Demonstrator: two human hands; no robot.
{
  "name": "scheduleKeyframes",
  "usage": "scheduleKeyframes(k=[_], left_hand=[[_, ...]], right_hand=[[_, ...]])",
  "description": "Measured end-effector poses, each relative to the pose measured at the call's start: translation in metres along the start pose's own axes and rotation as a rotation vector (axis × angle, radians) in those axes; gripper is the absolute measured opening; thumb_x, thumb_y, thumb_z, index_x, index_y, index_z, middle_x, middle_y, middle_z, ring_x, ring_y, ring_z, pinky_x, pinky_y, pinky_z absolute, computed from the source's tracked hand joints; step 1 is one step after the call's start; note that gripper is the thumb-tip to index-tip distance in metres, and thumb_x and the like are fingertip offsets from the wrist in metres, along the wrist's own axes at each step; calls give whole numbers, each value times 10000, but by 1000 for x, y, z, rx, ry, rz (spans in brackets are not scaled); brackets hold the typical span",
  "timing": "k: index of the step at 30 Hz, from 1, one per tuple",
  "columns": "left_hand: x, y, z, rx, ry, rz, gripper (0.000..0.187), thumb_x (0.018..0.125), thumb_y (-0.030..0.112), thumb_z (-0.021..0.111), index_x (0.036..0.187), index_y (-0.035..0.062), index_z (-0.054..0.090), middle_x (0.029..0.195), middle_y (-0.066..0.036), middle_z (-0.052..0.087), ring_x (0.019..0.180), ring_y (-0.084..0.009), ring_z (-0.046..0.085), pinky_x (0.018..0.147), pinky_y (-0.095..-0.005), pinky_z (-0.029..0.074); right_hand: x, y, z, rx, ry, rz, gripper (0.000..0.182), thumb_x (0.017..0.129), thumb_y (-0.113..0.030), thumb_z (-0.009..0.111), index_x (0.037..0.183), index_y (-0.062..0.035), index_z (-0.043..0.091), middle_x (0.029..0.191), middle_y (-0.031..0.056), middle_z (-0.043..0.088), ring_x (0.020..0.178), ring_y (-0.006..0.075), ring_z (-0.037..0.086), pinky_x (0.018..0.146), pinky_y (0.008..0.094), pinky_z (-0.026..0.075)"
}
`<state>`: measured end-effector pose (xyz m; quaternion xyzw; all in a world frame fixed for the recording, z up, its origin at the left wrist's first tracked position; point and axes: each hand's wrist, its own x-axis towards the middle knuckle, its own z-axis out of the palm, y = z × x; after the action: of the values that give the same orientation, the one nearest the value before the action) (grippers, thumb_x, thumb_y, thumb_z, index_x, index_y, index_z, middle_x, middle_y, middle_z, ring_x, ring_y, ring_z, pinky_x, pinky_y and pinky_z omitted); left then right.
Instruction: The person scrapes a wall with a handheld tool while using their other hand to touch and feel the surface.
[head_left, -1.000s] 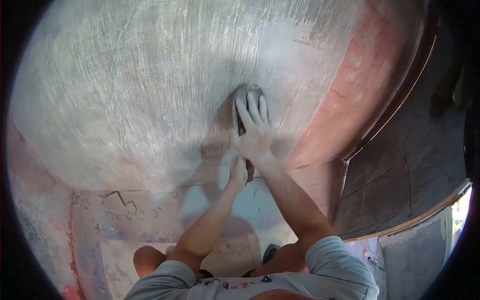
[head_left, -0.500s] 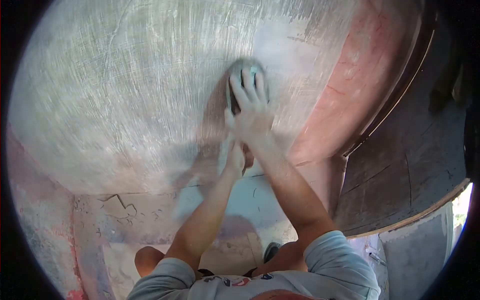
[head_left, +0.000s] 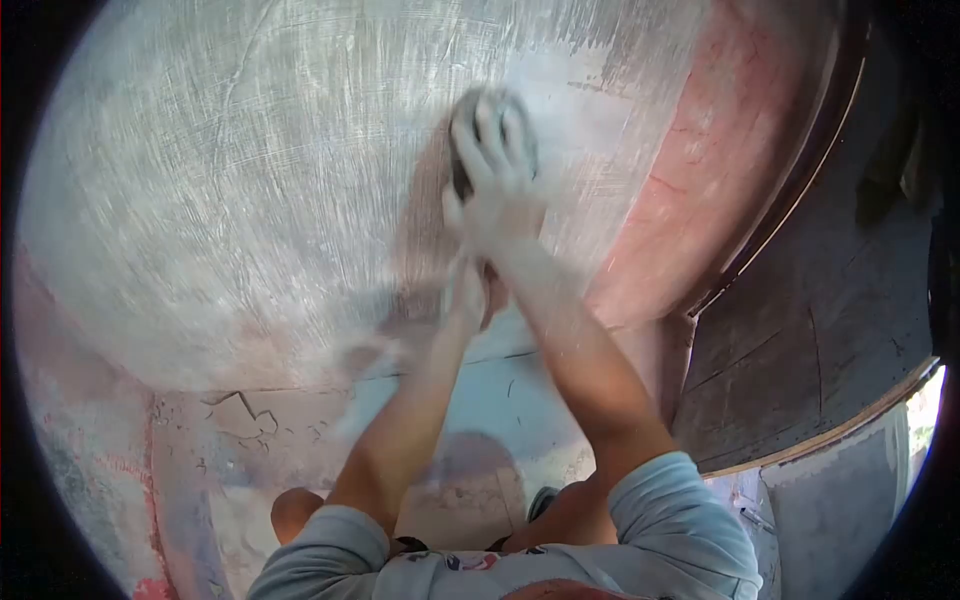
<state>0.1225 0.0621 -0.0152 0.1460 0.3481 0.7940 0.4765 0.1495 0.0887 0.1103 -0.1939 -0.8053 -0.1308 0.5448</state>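
Observation:
My right hand lies with fingers spread over a dark, rounded sanding tool and presses it flat against the scratched whitish wall. Only the tool's upper and left edges show past the fingers. Just below, my left hand is closed around the tool's lower end, where a reddish-brown part shows. Both hands are blurred by motion. My grey-sleeved arms reach up from the bottom of the view.
A pinkish-red bare patch borders the wall on the right. Beyond it stands a dark wooden panel with a pale edge. Cracked plaster runs along the lower left. My knee and a shoe are below.
Both hands have pushed the sanding tool upward along the wall, from about mid-height to near the top of the pale area.

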Motion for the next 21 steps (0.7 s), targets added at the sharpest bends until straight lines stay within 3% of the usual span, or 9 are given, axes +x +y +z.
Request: scheduleKeyframes(k=[2, 4, 7, 11, 13, 16, 21], left_hand=[[-21, -41, -51, 38, 23, -89, 482, 1127, 445, 419, 739, 177, 515, 548, 37, 413, 374, -100, 347, 360, -316, 191], [-12, -91, -111, 120, -112, -251, 466, 1126, 406, 422, 731, 176, 514, 533, 36, 415, 369, -102, 363, 349, -322, 183], [-44, -50, -62, 205, -7, -98, 474, 1123, 404, 432, 726, 157, 507, 528, 38, 410, 368, -104, 356, 349, -324, 184], [-16, 18, 9, 160, -118, -142, 507, 1129, 457, 439, 756, 127, 530, 540, 22, 434, 373, -105, 348, 351, -323, 214], [-9, 39, 27, 122, -358, -154, 512, 1128, 468, 450, 751, 131, 530, 533, 7, 439, 373, -114, 348, 357, -328, 219], [-6, 12, 16, 159, -274, -59, 545, 1129, 492, 437, 713, 146, 500, 527, 12, 423, 369, -115, 325, 365, -334, 193], [-35, -69, -69, 144, -48, -221, 547, 1124, 465, 424, 679, 153, 486, 510, 40, 372, 362, -103, 286, 368, -324, 164]], right_hand=[[-64, -5, 6, 112, -123, 62, 822, 739, -219, 776, 1533, -149, 573, 1627, 155, 490, 1517, 435, 408, 1220, 583, 358], [-111, -6, 18, 112, -182, 151, 817, 730, -214, 772, 1523, -148, 585, 1624, 180, 488, 1520, 461, 397, 1231, 584, 346], [-94, 3, 12, 88, -141, 105, 795, 738, -211, 762, 1514, -156, 599, 1625, 169, 493, 1524, 449, 401, 1219, 577, 361], [15, 10, -24, 4, -57, 90, 737, 760, -192, 745, 1488, -195, 624, 1614, 123, 517, 1507, 411, 435, 1155, 564, 436], [39, 13, -33, -27, -70, 121, 718, 759, -196, 756, 1467, -200, 636, 1608, 100, 527, 1505, 381, 447, 1119, 546, 472], [17, 13, -25, 33, -57, 102, 747, 752, -188, 764, 1486, -207, 623, 1609, 108, 524, 1508, 387, 442, 1124, 540, 472], [-99, 6, 6, 108, -161, 128, 775, 744, -185, 770, 1503, -170, 616, 1627, 129, 506, 1510, 428, 440, 1180, 581, 412]])
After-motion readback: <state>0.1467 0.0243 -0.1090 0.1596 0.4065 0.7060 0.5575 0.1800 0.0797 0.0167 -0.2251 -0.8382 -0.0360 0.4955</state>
